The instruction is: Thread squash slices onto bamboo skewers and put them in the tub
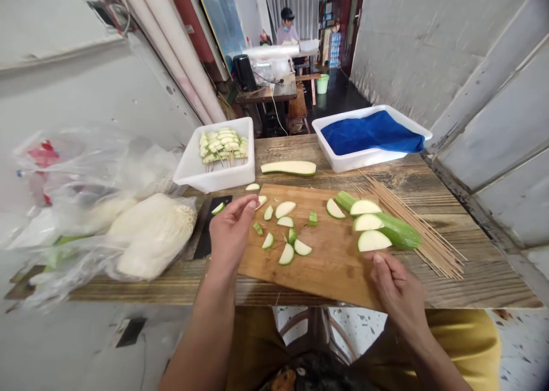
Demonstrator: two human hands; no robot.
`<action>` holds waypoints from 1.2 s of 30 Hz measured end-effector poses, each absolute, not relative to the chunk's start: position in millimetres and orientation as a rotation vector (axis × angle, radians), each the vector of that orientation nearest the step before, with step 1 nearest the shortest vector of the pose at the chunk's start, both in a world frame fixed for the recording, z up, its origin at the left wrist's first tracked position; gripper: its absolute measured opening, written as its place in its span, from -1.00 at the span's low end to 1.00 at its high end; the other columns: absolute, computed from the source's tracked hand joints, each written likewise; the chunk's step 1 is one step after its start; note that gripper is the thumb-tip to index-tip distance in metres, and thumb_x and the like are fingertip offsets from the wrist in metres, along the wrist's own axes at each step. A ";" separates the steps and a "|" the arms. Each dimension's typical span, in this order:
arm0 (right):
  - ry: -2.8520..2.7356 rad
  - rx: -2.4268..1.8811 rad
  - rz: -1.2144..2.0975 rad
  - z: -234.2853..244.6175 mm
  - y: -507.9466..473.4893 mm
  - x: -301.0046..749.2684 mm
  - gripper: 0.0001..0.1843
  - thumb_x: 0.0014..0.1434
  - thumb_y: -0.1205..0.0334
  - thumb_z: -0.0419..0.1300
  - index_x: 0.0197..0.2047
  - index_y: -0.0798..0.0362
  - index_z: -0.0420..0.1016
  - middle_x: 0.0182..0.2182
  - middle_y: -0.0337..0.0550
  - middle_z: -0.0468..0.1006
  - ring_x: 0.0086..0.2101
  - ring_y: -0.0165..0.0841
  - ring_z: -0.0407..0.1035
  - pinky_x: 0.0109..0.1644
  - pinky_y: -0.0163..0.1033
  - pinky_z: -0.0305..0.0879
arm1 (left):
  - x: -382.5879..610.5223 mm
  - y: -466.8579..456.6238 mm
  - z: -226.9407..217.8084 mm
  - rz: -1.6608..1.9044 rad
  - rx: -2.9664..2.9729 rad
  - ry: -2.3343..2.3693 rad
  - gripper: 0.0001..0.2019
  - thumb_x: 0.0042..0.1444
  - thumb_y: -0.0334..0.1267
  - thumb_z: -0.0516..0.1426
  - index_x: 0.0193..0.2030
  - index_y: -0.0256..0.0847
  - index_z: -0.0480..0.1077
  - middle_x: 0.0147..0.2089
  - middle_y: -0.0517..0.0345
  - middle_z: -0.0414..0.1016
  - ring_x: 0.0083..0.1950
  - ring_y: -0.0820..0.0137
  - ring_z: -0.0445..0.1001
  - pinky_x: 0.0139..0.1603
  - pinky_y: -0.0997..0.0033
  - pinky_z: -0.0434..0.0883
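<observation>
A wooden cutting board (330,265) lies on the plank table with several pale green zucchini slices (285,209) on it. My left hand (230,231) hovers over the board's left edge, fingers curled, fingertips touching a slice (261,201). My right hand (397,288) rests at the board's right corner, fingers loosely curled, thumb just below a large slice (372,240). A partly cut zucchini (398,232) lies beside it. A long zucchini half (289,167) sits behind the board.
A white tray (206,176) holds skewered zucchini slices (223,144). Another white tray (343,163) holds a blue cloth (371,131). Bamboo skewers (422,234) lie at the right. Plastic bags with enoki mushrooms (150,234) sit at the left. A person (286,26) stands far back.
</observation>
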State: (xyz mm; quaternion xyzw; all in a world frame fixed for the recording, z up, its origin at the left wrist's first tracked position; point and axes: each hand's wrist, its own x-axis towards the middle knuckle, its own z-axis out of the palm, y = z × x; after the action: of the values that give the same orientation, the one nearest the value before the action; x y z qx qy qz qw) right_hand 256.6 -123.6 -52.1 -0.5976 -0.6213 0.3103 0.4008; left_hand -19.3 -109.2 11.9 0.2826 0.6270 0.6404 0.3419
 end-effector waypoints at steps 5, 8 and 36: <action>-1.638 -1.491 0.759 -55.2 -126.8 255.5 -0.61 0.20 0.02 -0.03 -0.30 0.13 0.48 -0.70 -0.34 0.24 -0.67 -0.46 0.18 -0.58 -0.40 0.11 | -15.1 -115.2 12.2 1.601 1.020 1.800 -0.78 -0.09 -0.17 0.20 -0.27 -0.16 0.49 -0.22 0.13 0.52 -0.12 0.30 0.43 0.06 0.29 0.27; -1.648 -1.475 0.729 -53.8 -130.4 251.7 -0.64 0.20 0.05 -0.02 -0.31 0.11 0.49 -0.69 -0.32 0.29 -0.65 -0.44 0.22 -0.56 -0.39 0.14 | 16.8 -119.9 13.6 1.521 0.926 1.630 -0.71 -0.09 -0.20 0.21 -0.18 -0.22 0.47 -0.18 0.06 0.52 -0.08 0.28 0.43 0.06 0.28 0.26; -1.756 -1.101 0.964 -47.8 -145.4 221.4 -0.74 0.23 0.25 -0.05 -0.37 0.08 0.42 -0.48 -0.13 0.53 -0.43 -0.33 0.44 -0.36 -0.36 0.32 | 111.7 -123.4 -13.3 1.286 0.329 1.033 -0.73 -0.16 -0.19 0.25 -0.35 -0.34 0.43 -0.41 0.02 0.52 -0.42 0.36 0.48 -0.43 0.44 0.38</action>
State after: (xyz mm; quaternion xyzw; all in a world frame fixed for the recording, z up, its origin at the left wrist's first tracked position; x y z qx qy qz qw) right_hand 221.4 -145.4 -47.8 -0.4380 -0.6990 0.3839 0.4149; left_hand 111.7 -123.4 -13.3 0.1457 0.4580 0.5697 0.6667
